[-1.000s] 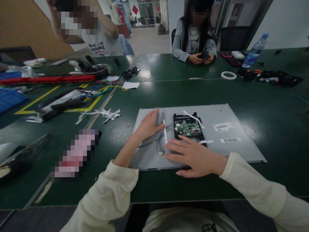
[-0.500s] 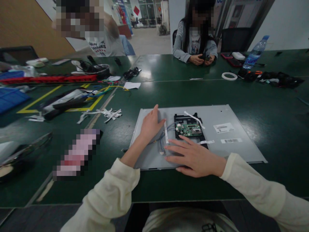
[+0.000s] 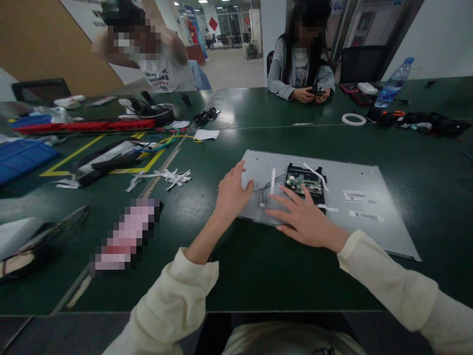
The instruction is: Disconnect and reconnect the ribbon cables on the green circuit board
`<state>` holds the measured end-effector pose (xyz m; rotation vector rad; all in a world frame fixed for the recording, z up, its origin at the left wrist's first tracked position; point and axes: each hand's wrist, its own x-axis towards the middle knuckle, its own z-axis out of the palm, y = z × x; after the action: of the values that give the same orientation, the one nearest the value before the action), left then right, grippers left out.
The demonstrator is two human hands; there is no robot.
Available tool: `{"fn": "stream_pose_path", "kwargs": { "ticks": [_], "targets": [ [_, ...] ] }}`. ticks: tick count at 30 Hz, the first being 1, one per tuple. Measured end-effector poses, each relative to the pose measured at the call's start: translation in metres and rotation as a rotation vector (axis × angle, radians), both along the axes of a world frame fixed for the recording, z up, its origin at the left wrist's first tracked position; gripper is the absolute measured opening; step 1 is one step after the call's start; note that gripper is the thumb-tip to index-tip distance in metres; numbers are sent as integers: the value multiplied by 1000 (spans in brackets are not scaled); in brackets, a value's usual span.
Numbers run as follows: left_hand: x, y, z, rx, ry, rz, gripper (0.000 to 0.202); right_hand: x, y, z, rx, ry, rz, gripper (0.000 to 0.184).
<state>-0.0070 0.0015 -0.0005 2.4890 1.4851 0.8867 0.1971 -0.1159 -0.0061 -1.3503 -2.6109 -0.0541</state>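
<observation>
A flat grey metal panel (image 3: 377, 197) lies turned at a slant on the green table. On it sits a black bracket (image 3: 320, 199) with a green circuit board (image 3: 295, 184), grey cables (image 3: 263, 193) and strips of white tape (image 3: 273, 180). My left hand (image 3: 235, 193) is at the panel's left edge, thumb apart from the fingers, holding nothing. With fingers spread, my right hand (image 3: 306, 217) reaches over the panel's near edge, beside the circuit board. Whether its fingertips press on the panel I cannot tell.
Left of the panel are torn white strips (image 3: 173, 177) and a blurred-out phone (image 3: 127, 236). Farther left lie cables and a blue tray (image 3: 25, 158). A tape roll (image 3: 354, 119) and a water bottle (image 3: 395, 84) are at the far right. Two people sit across the table.
The panel has turned clockwise and moved right, its left end swinging away from me. Both hands have shifted with it, my right hand rightward and slightly farther away. The camera view has also shifted a little.
</observation>
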Motion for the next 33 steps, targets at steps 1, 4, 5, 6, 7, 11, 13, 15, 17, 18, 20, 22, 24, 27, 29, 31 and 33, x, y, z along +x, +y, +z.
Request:
{"fn": "stream_pose_path", "kwargs": {
  "ticks": [1, 4, 5, 6, 7, 11, 13, 15, 17, 18, 20, 22, 24, 27, 29, 31, 33],
  "targets": [
    [-1, 1, 0, -4, 5, 1, 51, 4, 4, -2, 11, -9, -45, 45],
    [-3, 2, -2, -7, 12, -9, 50, 20, 15, -8, 34, -36, -181, 45],
    [-4, 2, -2, -6, 13, -13, 50, 26, 19, -10, 41, -42, -229, 46],
    [-5, 2, -2, -6, 14, -15, 50, 32, 22, -12, 47, -47, -274, 46],
    [-5, 2, -3, -9, 16, -16, 50, 37, 25, -14, 52, -51, -317, 46],
    [-4, 0, -3, -31, 34, -30, 50, 59, 34, -22, 81, -66, -459, 46],
    [-4, -1, -3, -40, 45, -33, 50, 69, 38, -25, 101, -68, -521, 46],
    [-3, -2, -3, -45, 51, -27, 49, 81, 41, -28, 114, -66, -585, 46],
    [-4, -2, -3, -46, 55, -26, 49, 93, 44, -32, 120, -59, -652, 46],
    [-4, -2, -2, -46, 57, -29, 49, 100, 46, -34, 126, -54, -684, 47],
    [-4, -3, -2, -46, 64, -39, 49, 114, 48, -37, 142, -44, -749, 47],
    [-3, -4, -2, -54, 72, -43, 49, 127, 50, -40, 166, -38, -826, 47],
    [-3, -5, -2, -72, 82, -46, 50, 138, 51, -41, 196, -38, -909, 48],
    [-3, -6, -2, -98, 104, -50, 51, 151, 49, -39, 226, -47, -989, 51],
    [-3, -7, -2, -105, 121, -53, 51, 156, 45, -38, 213, -62, -966, 53],
    [-3, -7, -2, -108, 135, -56, 52, 160, 41, -37, 203, -93, -906, 54],
    [-3, -6, -3, -107, 144, -60, 52, 162, 38, -37, 206, -129, -862, 52]
  ]
}}
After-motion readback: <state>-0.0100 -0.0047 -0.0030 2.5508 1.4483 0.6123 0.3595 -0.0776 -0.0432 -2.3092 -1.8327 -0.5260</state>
